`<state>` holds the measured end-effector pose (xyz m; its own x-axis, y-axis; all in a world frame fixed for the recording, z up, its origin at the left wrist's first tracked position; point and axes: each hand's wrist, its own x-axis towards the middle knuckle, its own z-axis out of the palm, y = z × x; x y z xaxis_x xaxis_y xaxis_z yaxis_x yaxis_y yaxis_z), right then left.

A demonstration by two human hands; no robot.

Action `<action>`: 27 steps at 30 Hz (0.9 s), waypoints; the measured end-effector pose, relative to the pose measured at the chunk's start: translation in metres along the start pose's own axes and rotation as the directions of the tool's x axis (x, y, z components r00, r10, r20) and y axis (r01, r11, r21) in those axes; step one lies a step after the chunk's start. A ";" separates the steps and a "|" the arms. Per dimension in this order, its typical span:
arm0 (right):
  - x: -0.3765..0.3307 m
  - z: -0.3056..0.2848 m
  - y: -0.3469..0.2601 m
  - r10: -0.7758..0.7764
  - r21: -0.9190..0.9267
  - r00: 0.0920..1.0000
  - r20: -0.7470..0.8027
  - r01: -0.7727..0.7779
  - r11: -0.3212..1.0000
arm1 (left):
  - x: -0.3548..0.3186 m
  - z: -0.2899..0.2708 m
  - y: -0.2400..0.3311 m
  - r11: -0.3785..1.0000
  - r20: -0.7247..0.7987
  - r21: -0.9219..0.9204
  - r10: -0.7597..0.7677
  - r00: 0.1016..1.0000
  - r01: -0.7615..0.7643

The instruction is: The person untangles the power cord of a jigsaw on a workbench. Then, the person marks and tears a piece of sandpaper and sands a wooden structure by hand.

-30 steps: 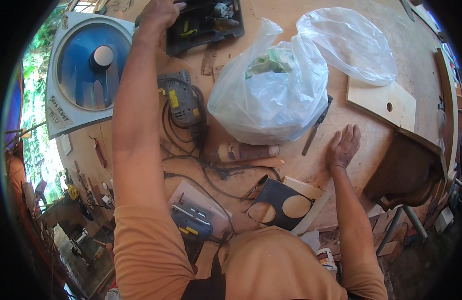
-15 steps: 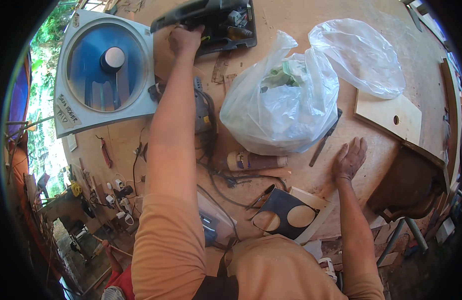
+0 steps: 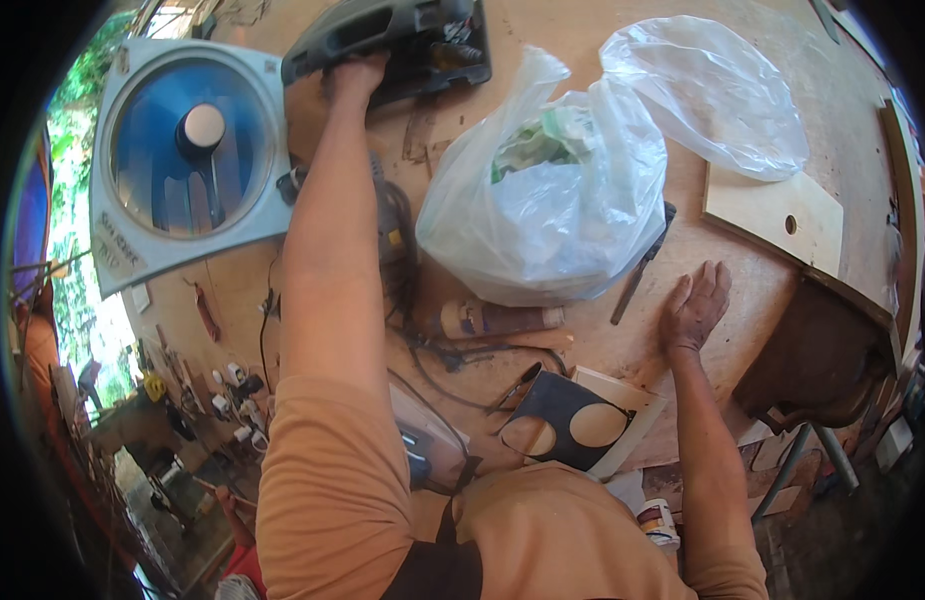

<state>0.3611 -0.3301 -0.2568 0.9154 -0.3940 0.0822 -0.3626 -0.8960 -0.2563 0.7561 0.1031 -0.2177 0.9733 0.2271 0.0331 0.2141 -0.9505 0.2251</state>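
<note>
At the far edge of the work table, my left arm stretches out to a black plastic tool case (image 3: 350, 36). The case is partly opened, with tools and small items showing in the gap at its right. My left hand (image 3: 356, 76) is at the case's near left side, under the lid's edge. The lid covers its fingers, so whether they grip anything is hidden. My right hand (image 3: 695, 308) lies flat on the bare wooden table top, fingers stretched, holding nothing. A white plastic bag (image 3: 562, 240) with greenish contents stands between my arms.
A fan-like unit with a round blue window (image 3: 187, 140) stands left of my forearm. A corded power tool (image 3: 394, 235), a brown cylinder (image 3: 497, 319) and a black bar (image 3: 642, 265) lie around the bag. A board with a hole (image 3: 777, 215) is at right. Someone in red is at lower left.
The case's lid has come down and toward me, and my left hand's fingers have gone out of sight beneath it. My right hand stays on the table. The whole view has shifted slightly.
</note>
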 end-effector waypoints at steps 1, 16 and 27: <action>-0.001 0.001 0.001 0.002 -0.032 1.000 -0.019 -0.002 0.999 | -0.001 -0.023 0.005 0.996 0.101 -0.016 -0.088 0.991 0.090; -0.009 0.022 0.030 -0.149 -0.097 0.986 -0.079 0.142 0.985 | -0.428 -0.301 -0.152 0.921 -0.005 -0.221 -0.330 0.944 0.321; -0.032 -0.040 0.088 -0.228 0.288 0.946 0.229 0.158 0.945 | -0.619 -0.238 -0.425 0.593 -0.190 -0.149 -0.803 0.565 0.792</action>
<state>0.2926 -0.4041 -0.2435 0.9890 -0.1215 -0.0845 -0.1476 -0.8495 -0.5065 0.0434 0.4166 -0.1019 0.3625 0.9317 0.0231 0.8850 -0.3519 0.3048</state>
